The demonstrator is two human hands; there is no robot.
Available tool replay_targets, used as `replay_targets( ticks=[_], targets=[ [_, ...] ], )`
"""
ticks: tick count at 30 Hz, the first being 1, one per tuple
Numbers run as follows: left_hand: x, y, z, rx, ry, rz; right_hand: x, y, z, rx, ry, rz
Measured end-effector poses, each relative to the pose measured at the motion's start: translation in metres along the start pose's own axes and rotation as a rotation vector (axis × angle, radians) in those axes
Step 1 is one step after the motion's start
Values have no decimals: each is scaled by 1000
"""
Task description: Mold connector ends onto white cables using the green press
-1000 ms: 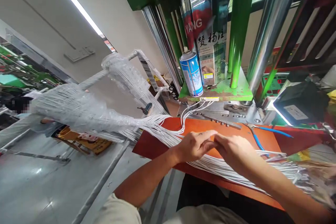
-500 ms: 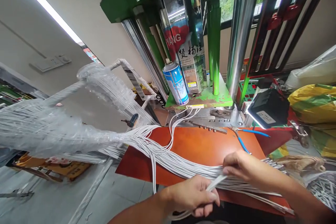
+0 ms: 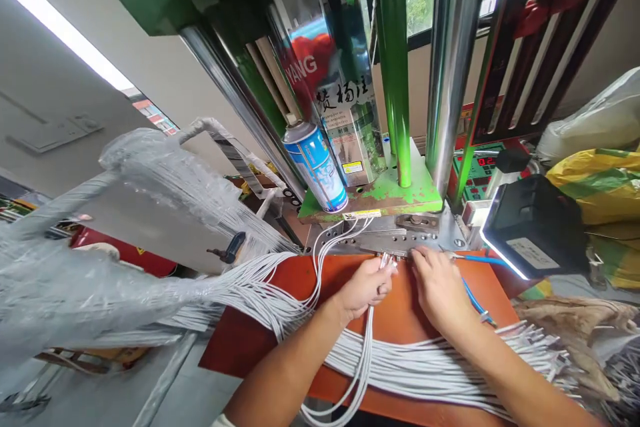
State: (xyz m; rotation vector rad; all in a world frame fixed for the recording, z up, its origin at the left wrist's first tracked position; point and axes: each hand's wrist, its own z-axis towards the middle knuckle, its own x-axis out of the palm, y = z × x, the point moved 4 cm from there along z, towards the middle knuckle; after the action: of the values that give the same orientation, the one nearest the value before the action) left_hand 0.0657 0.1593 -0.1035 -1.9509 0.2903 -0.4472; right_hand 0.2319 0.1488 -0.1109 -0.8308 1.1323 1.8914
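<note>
My left hand (image 3: 367,288) is closed around a few white cables (image 3: 369,333), their ends poking up past the thumb. The cables hang down in a loop towards the front edge of the orange-brown board (image 3: 300,280). My right hand (image 3: 440,287) reaches to the board's back edge, its fingers bent at the right end of a thin metal strip (image 3: 383,254) with small studs. My hands and the cable ends cover part of that strip. Beneath my forearms, a thick bundle of white cables (image 3: 400,357) lies across the board, their ends fanned out at the right.
Behind the board stands a green press (image 3: 405,197) with a blue spray can (image 3: 320,167) on its base. Blue-handled pliers (image 3: 475,300) lie right of my right hand, near a black lamp-like box (image 3: 537,230). Plastic-wrapped cables (image 3: 125,280) hang at the left.
Both hands have moved from the front of the board up to its back edge. The left hand now carries the cables alone; the right has let go and reached the strip.
</note>
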Motion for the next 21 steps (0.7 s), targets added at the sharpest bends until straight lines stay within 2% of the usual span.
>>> replay_targets(
  ticks=[2, 4, 7, 11, 17, 21],
  targets=[
    [-10, 3, 4, 52, -49, 42, 5, -1, -2, 2, 69, -216],
    [-15, 8, 5, 79, -73, 66, 6, -1, -4, 0, 114, -293],
    [-15, 14, 4, 61, -88, 147, 4, -1, -5, -47, 115, -149],
    [-14, 15, 1, 61, -134, 264, 5, -6, -7, 6, 103, 45],
    [-7, 10, 0, 29, -84, 292, 11, 0, -10, -34, 137, 71],
    [-6, 11, 1, 2, -74, 258, 13, 2, -11, -58, 113, 80]
  ],
)
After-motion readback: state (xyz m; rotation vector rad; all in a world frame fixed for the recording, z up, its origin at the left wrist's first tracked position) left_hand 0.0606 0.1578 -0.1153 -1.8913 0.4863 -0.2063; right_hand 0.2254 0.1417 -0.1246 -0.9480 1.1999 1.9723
